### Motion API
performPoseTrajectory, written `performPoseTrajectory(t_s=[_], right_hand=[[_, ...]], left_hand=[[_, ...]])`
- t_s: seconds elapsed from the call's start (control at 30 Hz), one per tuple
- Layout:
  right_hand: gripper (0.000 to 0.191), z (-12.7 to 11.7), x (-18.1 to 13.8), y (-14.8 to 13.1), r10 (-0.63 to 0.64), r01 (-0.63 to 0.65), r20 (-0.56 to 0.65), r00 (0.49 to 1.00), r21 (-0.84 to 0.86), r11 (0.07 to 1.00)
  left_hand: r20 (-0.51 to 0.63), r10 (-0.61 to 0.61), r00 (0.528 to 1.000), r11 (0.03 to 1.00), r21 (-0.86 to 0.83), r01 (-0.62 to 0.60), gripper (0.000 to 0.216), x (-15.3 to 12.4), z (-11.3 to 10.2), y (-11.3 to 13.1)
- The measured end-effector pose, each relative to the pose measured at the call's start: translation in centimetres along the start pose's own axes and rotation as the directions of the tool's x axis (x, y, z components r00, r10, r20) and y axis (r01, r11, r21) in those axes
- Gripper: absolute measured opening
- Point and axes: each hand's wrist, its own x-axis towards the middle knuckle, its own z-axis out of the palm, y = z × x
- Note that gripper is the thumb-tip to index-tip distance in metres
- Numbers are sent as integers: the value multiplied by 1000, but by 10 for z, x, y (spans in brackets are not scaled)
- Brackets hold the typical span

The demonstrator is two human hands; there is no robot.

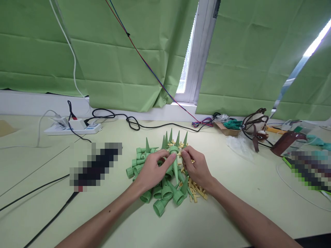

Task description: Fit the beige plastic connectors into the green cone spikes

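The left hand [152,171] and right hand [197,168] both pinch a green plastic cone-shaped spike [176,167] at its wide end — seemingly steadying it — above the heap of spikes [160,204].

The left hand [152,171] and left forearm [103,217] show from 7 o'clock, the right hand [197,169] and right forearm [245,217] from 5 o'clock. Both arms are bare along their whole visible length, wrists and fingers uncovered. The forearms are slim, narrowing to the wrists. The fingernails are too small to make out.
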Motion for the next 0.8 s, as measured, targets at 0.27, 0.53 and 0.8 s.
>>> performPoseTrajectory(t_s=[0.27,0.53,0.8], right_hand=[[31,0,0,-1,-17,17,12,1000,-35,999],[33,0,-1,0,-45,46,22,999,-42,998],[34,-2,-1,-3,-142,141,-17,990,-83,987]], left_hand=[[-22,35,999,999,-19,-35,30,-1,1,-3],[-83,202,976,979,32,-200,15,-3,0,-3],[-102,369,924,927,110,-358,18,-5,-1,-3]])
